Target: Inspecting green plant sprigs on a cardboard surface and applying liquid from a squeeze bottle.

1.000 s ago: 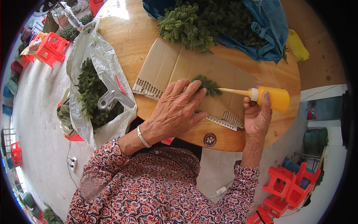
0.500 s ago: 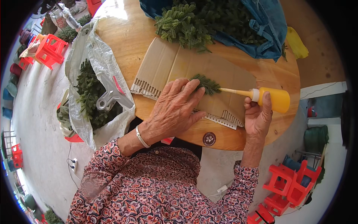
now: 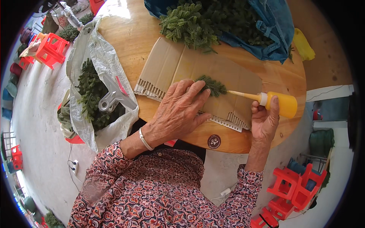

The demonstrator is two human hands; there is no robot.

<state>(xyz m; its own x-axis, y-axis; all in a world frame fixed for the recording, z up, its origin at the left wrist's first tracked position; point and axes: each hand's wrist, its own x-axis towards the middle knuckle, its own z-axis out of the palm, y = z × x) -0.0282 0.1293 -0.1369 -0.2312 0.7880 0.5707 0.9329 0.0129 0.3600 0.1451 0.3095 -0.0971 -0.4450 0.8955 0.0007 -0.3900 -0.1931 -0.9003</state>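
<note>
Over a flattened piece of corrugated cardboard (image 3: pixel 232 74), my left hand (image 3: pixel 181 108) closes its fingers round the near end of a small green fir sprig (image 3: pixel 213 86). The sprig's leafy tip points right, out past my fingers; its other end is hidden under the hand. My right hand (image 3: pixel 265 121) grips a yellow squeeze bottle (image 3: pixel 282 104) with a white collar. The bottle lies nearly level, and its long thin nozzle (image 3: pixel 243 94) points left, with the tip at the sprig's leafy end. Whether anything comes out of the nozzle is too small to tell.
A blue bag (image 3: pixel 279 38) full of fir branches (image 3: pixel 188 28) stands at the table's far side. To the left, a whitish plastic bag (image 3: pixel 110 57) holds more greenery (image 3: pixel 91 98) beside a grey metal clamp (image 3: pixel 114 97). Red stools (image 3: pixel 298 186) stand at the lower right.
Almost nothing differs. The bottle and my right hand have shifted very slightly right and down; my left hand keeps its place on the sprig.
</note>
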